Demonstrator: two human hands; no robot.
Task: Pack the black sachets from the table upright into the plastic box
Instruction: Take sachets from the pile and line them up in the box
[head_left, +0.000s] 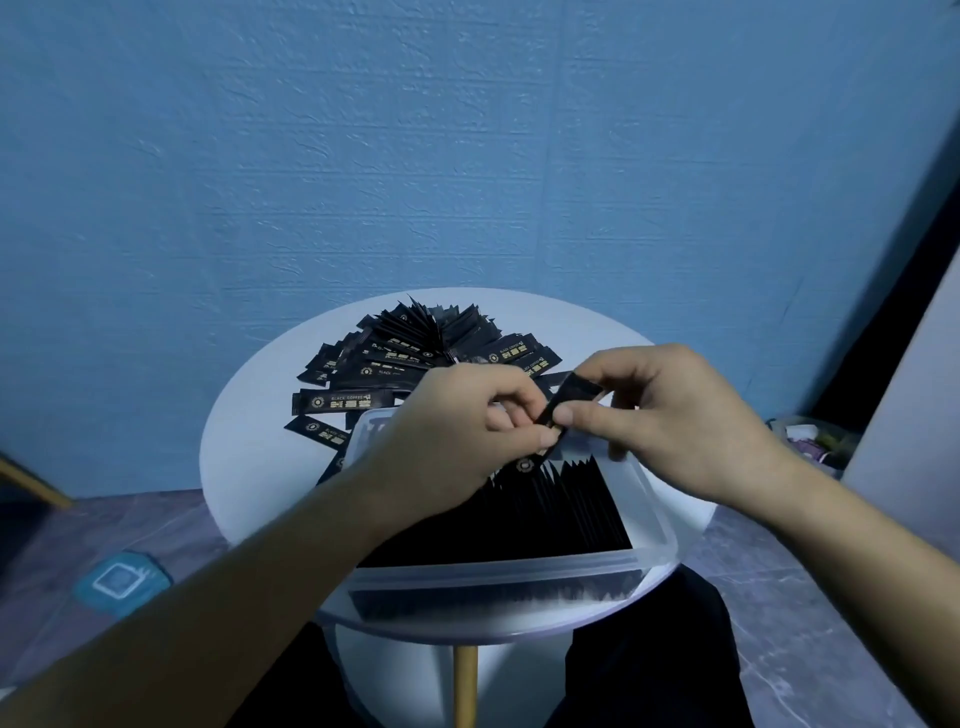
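Note:
A clear plastic box (655, 525) stands at the near edge of the round white table (244, 467), with several black sachets (566, 509) packed upright in a row inside it. Above the box's far end, one black sachet (566, 400) is pinched at a slant between my left hand (452, 431) and my right hand (670, 415). Both hands grip it, the left near its lower end, the right near its upper half. A loose heap of black sachets (410, 353) with gold print lies fanned on the far half of the table.
A blue textured wall rises behind the table. On the floor to the left lies a blue pouch (122, 579); to the right stands a container of small items (810, 441) beside a pale panel. The table's wooden leg (465, 686) shows between my dark-trousered knees.

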